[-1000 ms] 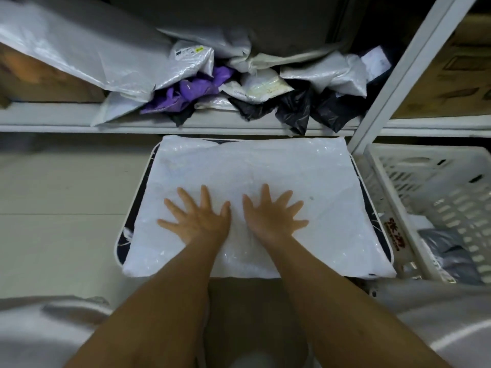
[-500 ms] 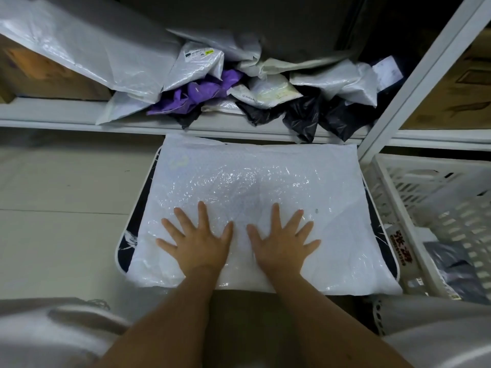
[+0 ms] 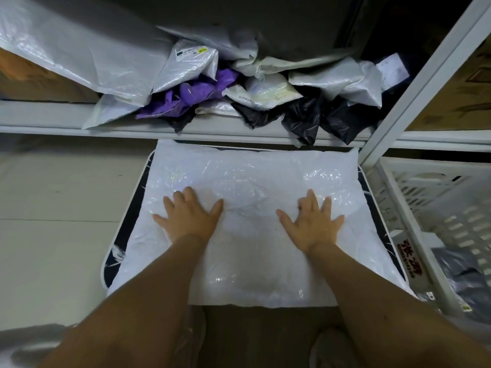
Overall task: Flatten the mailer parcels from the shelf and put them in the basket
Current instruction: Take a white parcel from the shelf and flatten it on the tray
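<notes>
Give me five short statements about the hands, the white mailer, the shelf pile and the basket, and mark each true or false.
1. Both hands press flat on the white mailer, fingers spread. True: left hand, right hand.
2. The two hands lie side by side, thumbs nearly touching. False: they are wide apart, one towards each side of the mailer.
3. A purple mailer lies in the pile on the shelf. True.
4. The white basket stands to the left of the white mailer. False: it stands to the right, beside the shelf post.
5. The right hand grips a black mailer. False: the black mailers lie on the shelf, untouched.
</notes>
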`<state>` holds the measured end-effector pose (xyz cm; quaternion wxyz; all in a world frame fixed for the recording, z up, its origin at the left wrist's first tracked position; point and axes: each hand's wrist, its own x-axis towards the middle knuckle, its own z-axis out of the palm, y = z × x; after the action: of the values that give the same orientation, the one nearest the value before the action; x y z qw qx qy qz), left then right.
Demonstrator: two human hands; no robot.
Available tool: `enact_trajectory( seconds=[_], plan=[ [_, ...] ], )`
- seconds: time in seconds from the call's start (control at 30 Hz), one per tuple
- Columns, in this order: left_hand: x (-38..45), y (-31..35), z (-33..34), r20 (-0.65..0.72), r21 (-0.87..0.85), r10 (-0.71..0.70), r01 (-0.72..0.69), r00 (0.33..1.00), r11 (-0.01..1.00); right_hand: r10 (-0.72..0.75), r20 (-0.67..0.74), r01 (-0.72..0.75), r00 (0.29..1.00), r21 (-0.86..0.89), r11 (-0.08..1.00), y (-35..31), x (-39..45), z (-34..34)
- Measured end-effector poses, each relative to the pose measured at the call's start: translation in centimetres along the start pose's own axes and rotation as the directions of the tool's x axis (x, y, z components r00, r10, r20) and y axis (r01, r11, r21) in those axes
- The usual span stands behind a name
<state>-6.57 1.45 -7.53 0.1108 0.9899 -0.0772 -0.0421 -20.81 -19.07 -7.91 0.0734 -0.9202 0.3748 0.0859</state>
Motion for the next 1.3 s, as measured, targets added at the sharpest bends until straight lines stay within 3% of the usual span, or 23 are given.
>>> enact_trajectory(
  seconds=[0.4,0.63,0.8,0.93,1.03,1.1,1.13,1.2,1.3],
  plan=[
    [0.7,0.1,-0.6,0.202,0.098,-0.094,0.076,0.975,0.992,0.104,0.029,-0.105,0.994,0.029,0.994,0.5,0.7,0.3],
    [0.5,0.1,-0.5,0.158,0.098,-0.165,0.151,0.974,0.984,0.215,0.039,-0.213,0.976,-0.052,0.976,2.4,0.4,0.1],
    [0.3,-0.2,-0.2,0.162,0.064,-0.130,0.122,0.978,0.991,0.255,0.033,-0.256,0.966,0.052,0.965,6.0,-0.1,0.2],
    [0.6,0.2,-0.7,0.204,0.095,-0.132,0.114,0.970,0.989,0.268,0.045,-0.270,0.962,0.039,0.962,6.4,0.2,0.1],
    [1.0,1.4,-1.5,0.105,0.160,-0.105,0.087,0.989,0.983,0.334,-0.156,-0.325,0.930,0.077,0.942,3.9,0.7,-1.3],
    [1.3,3.2,-1.9,0.003,0.143,0.007,-0.008,1.000,0.990,0.248,-0.323,-0.211,0.913,0.147,0.966,1.0,1.5,-2.5],
    [1.6,4.3,-1.9,-0.016,0.120,0.096,-0.094,0.995,0.988,0.128,-0.347,-0.083,0.929,0.140,0.987,-0.6,2.0,-3.0],
    [2.3,6.2,-1.9,0.031,0.115,0.267,-0.269,0.963,0.956,-0.115,-0.265,0.141,0.957,0.080,0.987,-3.7,3.3,-3.3],
    [2.9,6.7,-0.7,0.163,0.166,0.334,-0.359,0.928,0.918,-0.171,-0.048,0.174,0.984,0.082,0.981,-5.2,4.7,-2.4]
  ],
)
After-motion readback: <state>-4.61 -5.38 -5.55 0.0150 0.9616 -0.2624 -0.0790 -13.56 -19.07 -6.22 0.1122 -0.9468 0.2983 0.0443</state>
